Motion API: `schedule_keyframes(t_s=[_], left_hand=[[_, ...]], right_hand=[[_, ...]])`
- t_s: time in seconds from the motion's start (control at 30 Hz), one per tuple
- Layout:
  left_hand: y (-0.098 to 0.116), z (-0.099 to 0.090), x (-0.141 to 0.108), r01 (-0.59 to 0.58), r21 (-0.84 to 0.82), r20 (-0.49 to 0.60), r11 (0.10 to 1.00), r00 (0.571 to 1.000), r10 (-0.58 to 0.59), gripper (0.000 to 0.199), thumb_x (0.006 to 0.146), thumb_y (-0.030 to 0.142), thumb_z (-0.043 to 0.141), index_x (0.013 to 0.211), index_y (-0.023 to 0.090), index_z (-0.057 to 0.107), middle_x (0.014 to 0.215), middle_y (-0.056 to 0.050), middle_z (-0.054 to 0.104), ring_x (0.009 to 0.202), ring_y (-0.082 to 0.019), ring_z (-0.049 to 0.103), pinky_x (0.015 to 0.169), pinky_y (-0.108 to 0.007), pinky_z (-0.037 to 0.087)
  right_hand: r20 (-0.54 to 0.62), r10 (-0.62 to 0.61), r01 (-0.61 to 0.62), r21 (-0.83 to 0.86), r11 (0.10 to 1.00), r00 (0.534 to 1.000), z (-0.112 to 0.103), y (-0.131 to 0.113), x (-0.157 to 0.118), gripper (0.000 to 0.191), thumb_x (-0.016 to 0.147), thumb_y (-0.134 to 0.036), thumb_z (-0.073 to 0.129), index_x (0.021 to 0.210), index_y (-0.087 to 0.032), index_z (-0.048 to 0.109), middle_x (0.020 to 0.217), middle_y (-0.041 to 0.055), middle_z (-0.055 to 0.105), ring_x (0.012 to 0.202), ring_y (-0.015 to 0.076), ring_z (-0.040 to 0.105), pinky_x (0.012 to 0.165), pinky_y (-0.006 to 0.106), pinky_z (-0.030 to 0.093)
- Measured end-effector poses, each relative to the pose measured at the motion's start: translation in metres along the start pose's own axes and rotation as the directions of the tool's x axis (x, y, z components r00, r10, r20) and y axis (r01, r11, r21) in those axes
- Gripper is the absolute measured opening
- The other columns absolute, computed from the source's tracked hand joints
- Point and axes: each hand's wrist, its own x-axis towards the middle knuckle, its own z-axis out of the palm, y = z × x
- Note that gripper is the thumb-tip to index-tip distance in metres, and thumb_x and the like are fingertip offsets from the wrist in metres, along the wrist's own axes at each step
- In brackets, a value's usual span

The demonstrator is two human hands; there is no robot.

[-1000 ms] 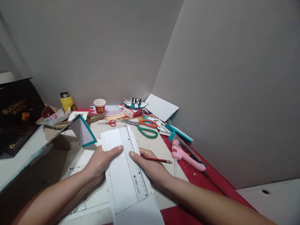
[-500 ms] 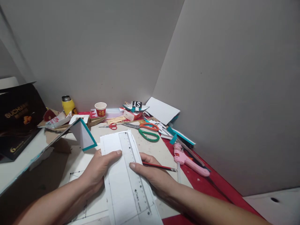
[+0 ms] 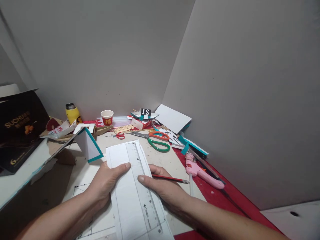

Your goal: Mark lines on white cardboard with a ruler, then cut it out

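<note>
A long white board [image 3: 121, 186] with pencil lines is held up between my two hands, and a clear ruler [image 3: 141, 180] lies lengthwise along its right part. My left hand [image 3: 106, 178] grips the board's left edge, its thumb on top near the ruler's left side and its fingers hidden beneath. On the right edge, my right hand [image 3: 162, 183] holds board and ruler together, thumb pressed on the ruler. A red and black pencil [image 3: 171, 179] sticks out to the right from between this hand's fingers and thumb.
Orange-and-green scissors [image 3: 158, 140], small red scissors [image 3: 120, 135] and a paper cup [image 3: 107, 118] stand or lie behind the board. A pink glue gun [image 3: 203, 175] is at the right. A cardboard structure [image 3: 90, 146] and a black box [image 3: 22, 130] stand at the left.
</note>
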Motion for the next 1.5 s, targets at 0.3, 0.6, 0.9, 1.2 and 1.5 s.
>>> schedule_keyframes(t_s=[0.3, 0.6, 0.9, 1.2, 1.5], left_hand=[[0.0, 0.001, 0.0, -0.004, 0.026, -0.008, 1.0, 1.0, 0.004, 0.047, 0.072, 0.026, 0.079, 0.117, 0.013, 0.07, 0.103, -0.015, 0.078, 0.082, -0.03, 0.074, 0.077, -0.039, 0.057], [-0.001, -0.002, 0.0, -0.012, 0.024, 0.0, 1.0, 1.0, 0.012, 0.053, 0.071, 0.027, 0.081, 0.12, 0.014, 0.069, 0.105, -0.015, 0.077, 0.086, -0.032, 0.074, 0.078, -0.04, 0.056], [-0.001, -0.005, 0.004, 0.043, 0.008, -0.01, 0.999, 0.999, -0.043, 0.051, 0.074, 0.023, 0.077, 0.122, 0.012, 0.067, 0.104, -0.016, 0.077, 0.085, -0.031, 0.074, 0.076, -0.039, 0.057], [0.001, -0.021, 0.013, 0.07, 0.144, -0.093, 0.987, 0.994, -0.057, 0.041, 0.065, 0.022, 0.082, 0.104, 0.011, 0.073, 0.091, -0.015, 0.079, 0.075, -0.028, 0.074, 0.073, -0.038, 0.056], [-0.006, -0.02, 0.011, 0.072, 0.243, -0.083, 0.967, 0.995, -0.053, 0.043, 0.071, 0.026, 0.074, 0.111, 0.013, 0.067, 0.096, -0.011, 0.079, 0.081, -0.026, 0.073, 0.075, -0.036, 0.056]], right_hand=[[-0.016, 0.015, -0.015, 0.004, 1.0, 1.0, 0.0, -0.001, 0.0, 0.043, 0.064, -0.037, 0.089, 0.102, -0.021, 0.075, 0.087, 0.0058, 0.078, 0.09, 0.0273, 0.074, 0.092, 0.048, 0.052], [-0.002, 0.014, -0.014, 0.0, 1.0, 1.0, -0.001, -0.001, 0.001, 0.044, 0.064, -0.037, 0.088, 0.102, -0.021, 0.075, 0.088, 0.0063, 0.078, 0.092, 0.0283, 0.073, 0.09, 0.048, 0.053], [0.07, -0.03, 0.035, -0.072, 0.997, 0.997, -0.009, 0.001, 0.004, 0.04, 0.072, -0.038, 0.083, 0.105, -0.018, 0.071, 0.089, 0.0057, 0.075, 0.082, 0.0216, 0.071, 0.081, 0.038, 0.054], [0.043, -0.121, 0.123, -0.596, 0.794, 0.992, -0.013, -0.006, 0.0, 0.05, 0.078, -0.04, 0.075, 0.12, -0.018, 0.064, 0.098, 0.0062, 0.066, 0.076, 0.0187, 0.062, 0.067, 0.031, 0.052], [0.144, -0.258, 0.242, -0.881, 0.406, 0.955, -0.008, 0.003, -0.001, 0.063, 0.073, -0.012, 0.063, 0.135, -0.016, 0.056, 0.12, 0.0135, 0.066, 0.108, 0.0291, 0.062, 0.095, 0.045, 0.05]])
